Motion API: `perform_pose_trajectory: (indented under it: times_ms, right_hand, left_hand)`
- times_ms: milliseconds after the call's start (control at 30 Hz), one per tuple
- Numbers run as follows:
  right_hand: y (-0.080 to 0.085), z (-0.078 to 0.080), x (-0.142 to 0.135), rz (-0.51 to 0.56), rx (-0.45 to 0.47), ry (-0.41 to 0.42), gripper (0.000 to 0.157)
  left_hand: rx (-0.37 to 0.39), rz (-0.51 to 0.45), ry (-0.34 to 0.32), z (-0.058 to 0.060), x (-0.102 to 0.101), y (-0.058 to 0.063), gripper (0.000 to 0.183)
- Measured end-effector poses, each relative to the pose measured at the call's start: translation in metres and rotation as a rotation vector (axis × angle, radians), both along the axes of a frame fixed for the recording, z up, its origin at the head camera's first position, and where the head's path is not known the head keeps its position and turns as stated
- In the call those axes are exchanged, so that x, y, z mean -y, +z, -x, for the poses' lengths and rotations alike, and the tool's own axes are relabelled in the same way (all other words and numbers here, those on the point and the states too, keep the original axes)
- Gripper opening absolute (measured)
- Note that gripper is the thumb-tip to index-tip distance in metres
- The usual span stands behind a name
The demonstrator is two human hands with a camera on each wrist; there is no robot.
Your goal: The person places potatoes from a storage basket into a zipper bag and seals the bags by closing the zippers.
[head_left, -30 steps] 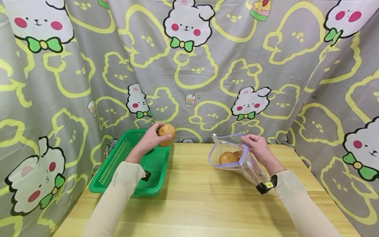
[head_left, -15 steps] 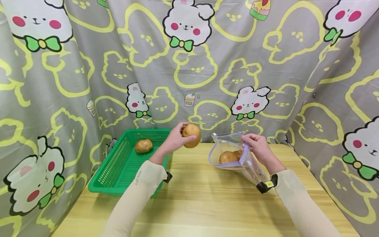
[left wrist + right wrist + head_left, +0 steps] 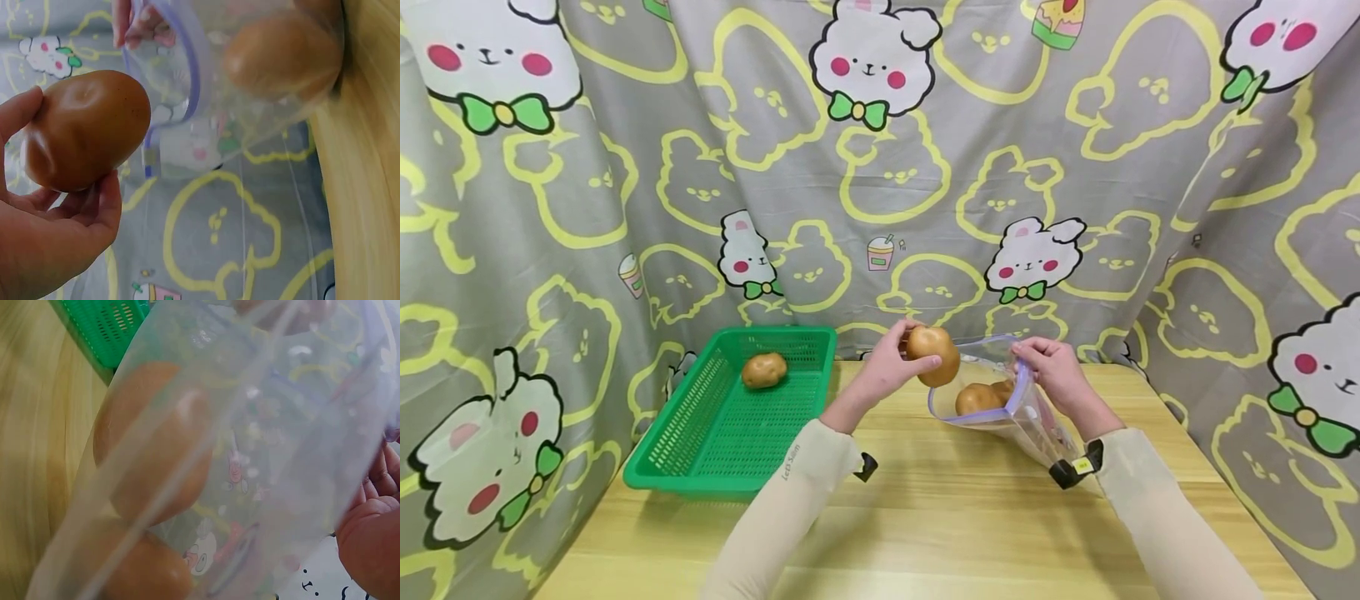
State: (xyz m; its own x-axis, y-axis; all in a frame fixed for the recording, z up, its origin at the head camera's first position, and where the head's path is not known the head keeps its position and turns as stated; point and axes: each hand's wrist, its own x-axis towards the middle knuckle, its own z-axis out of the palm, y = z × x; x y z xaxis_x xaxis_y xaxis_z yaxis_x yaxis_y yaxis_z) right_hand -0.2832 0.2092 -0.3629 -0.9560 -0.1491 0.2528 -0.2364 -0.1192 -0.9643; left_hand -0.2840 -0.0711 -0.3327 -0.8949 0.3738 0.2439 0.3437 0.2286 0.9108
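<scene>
My left hand (image 3: 883, 367) grips a brown potato (image 3: 934, 356), thumb on one side and fingers on the other. The potato is at the left side of the mouth of a clear zip bag (image 3: 1022, 429) with a purple rim, overlapping that rim in the head view. My right hand (image 3: 1054, 375) pinches the bag's rim at its right side, and the mouth gapes wide. Inside the bag lie potatoes (image 3: 979, 400), which show through the plastic in the right wrist view as two brown rounded shapes (image 3: 156, 444). In the left wrist view, the held potato (image 3: 87, 131) has a dimpled, shiny skin.
A green perforated basket (image 3: 722, 482) stands on the left of the wooden table (image 3: 925, 533), with one potato (image 3: 764, 370) near its far end. A grey patterned curtain (image 3: 895, 183) hangs close behind the table and along both sides.
My left hand has carried the potato from over the basket rightward to the bag's mouth. The potato left in the basket came into view. My right hand and the bag have stayed in place.
</scene>
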Motion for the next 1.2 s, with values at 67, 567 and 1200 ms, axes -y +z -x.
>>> perform_pose_trajectory:
  times_ms: [67,567,1200]
  right_hand:
    - [-0.001,0.001,0.000,-0.007,-0.007,-0.005,0.024]
    - [0.001,0.001,0.000,-0.013,0.003,-0.011,0.024]
    - [0.003,0.005,0.003,-0.027,-0.018,-0.035,0.021]
  left_hand:
    - [0.004,-0.018,-0.023,-0.002,-0.004,-0.002,0.056]
    - [-0.093,0.048,-0.106,-0.015,-0.024,-0.024,0.054]
    - [-0.279,0.137,-0.114,-0.015,-0.035,-0.042,0.054]
